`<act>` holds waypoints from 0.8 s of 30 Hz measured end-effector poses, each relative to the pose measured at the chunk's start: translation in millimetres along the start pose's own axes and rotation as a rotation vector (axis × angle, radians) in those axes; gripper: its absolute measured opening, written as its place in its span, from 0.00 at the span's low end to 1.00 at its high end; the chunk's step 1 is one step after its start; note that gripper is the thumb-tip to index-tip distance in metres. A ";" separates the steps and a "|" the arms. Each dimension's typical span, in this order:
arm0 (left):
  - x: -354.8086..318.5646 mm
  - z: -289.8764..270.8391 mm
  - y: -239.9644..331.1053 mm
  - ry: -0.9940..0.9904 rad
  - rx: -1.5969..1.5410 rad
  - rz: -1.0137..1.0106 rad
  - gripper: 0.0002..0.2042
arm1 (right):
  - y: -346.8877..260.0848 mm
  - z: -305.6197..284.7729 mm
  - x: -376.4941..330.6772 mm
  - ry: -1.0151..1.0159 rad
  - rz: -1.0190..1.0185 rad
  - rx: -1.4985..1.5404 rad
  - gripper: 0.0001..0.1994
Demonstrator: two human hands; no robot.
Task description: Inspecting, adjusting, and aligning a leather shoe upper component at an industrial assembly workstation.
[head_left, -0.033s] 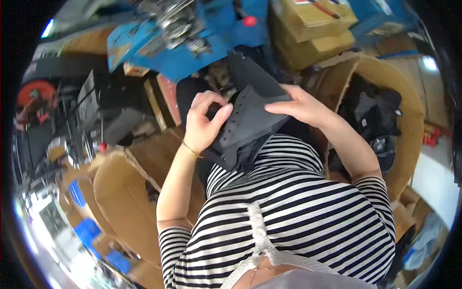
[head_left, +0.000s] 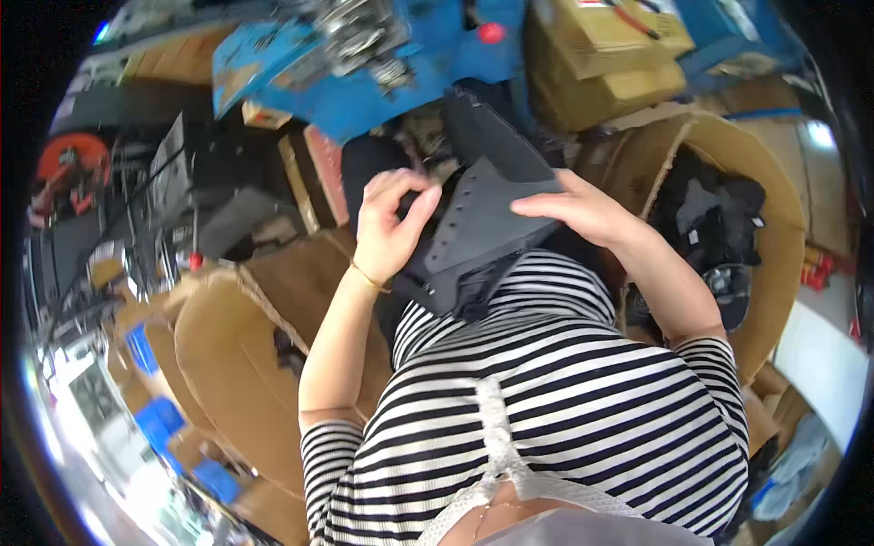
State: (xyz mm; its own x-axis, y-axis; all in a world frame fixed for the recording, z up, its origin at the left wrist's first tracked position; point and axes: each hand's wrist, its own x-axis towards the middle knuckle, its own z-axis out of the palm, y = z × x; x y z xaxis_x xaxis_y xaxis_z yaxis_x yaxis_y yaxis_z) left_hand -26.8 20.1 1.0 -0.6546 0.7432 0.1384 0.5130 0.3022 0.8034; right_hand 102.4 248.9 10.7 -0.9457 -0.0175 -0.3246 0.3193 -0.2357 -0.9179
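Observation:
A dark grey, angular sheet-like piece (head_left: 492, 214) lies over my lap, with a row of small round dots, holes or studs, along its left edge. A longer black strip-shaped part (head_left: 492, 127) extends beyond it, and darker folded material bunches at its near end. My right hand (head_left: 578, 209) grips the piece's right side, thumb on top and fingers partly hidden beneath. At the left edge, beside the dots, is my left hand (head_left: 396, 214), its thumb and forefinger curled toward each other. Whether material is pinched between those fingertips cannot be made out.
Ahead is a blue work surface (head_left: 341, 100) carrying a metal machine part (head_left: 364, 41) and a red knob (head_left: 491, 34). Yellowish boxes (head_left: 601, 86) stand far right. An open carton (head_left: 778, 227) at right holds dark pieces; another carton (head_left: 228, 346) stands left.
The surroundings ahead have shifted slightly right in the view. My left thumb is a little farther from the row of dots; my right hand keeps its hold on the dark grey piece.

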 end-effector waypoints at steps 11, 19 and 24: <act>-56.4 5.8 -2.7 -0.042 -0.049 0.142 0.15 | 34.6 18.7 2.1 0.281 0.101 0.722 0.12; -68.3 -7.2 27.0 0.019 -0.149 -0.142 0.16 | 30.8 43.4 -0.2 0.435 0.063 0.677 0.12; -53.8 -20.3 50.3 0.055 0.044 -0.101 0.23 | 15.9 55.2 2.7 0.439 -0.001 0.684 0.13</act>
State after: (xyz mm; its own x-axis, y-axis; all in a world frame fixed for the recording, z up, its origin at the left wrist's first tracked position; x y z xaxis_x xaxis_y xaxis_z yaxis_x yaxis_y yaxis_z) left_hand 22.9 -16.8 45.8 -0.7333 0.6739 0.0904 0.4658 0.4011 0.7887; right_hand 101.6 191.5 7.8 -0.7908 0.3325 -0.5140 0.0762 -0.7796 -0.6216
